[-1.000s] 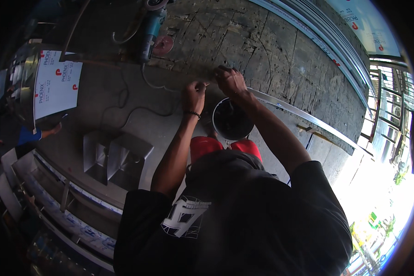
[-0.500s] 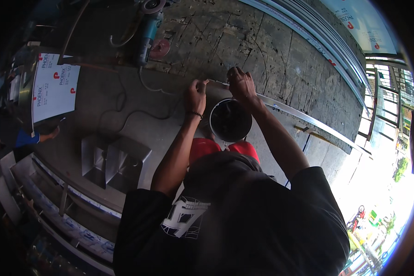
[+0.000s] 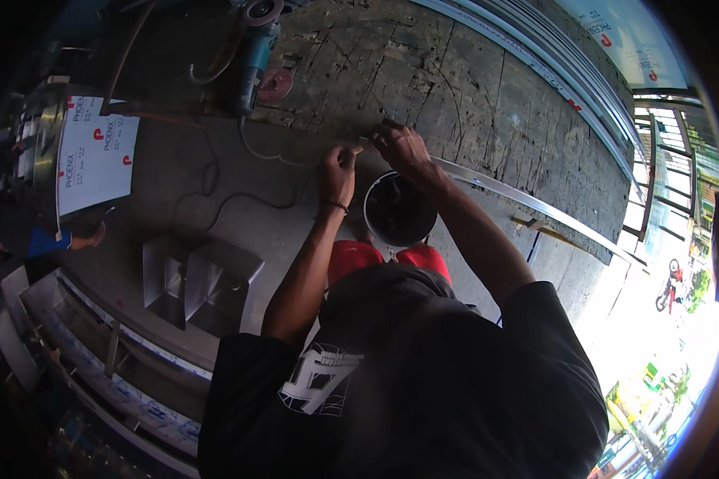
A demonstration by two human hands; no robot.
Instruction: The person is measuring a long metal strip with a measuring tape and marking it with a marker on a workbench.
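So the person is crouching over a worn, cracked wooden board floor [image 3: 471,88], and both hands are working at the near end of a long thin silver metal strip [image 3: 519,199] that's running off to the right across the boards. The left hand [image 3: 339,172] is curling into a loose fist right by the strip's tip, can't tell if it's actually pinching anything. The right hand [image 3: 403,148] is pressing down on the strip with fingers bent. A round black bucket [image 3: 398,211] is sitting just below the hands. A blue angle grinder [image 3: 252,48] is lying up top, well apart.
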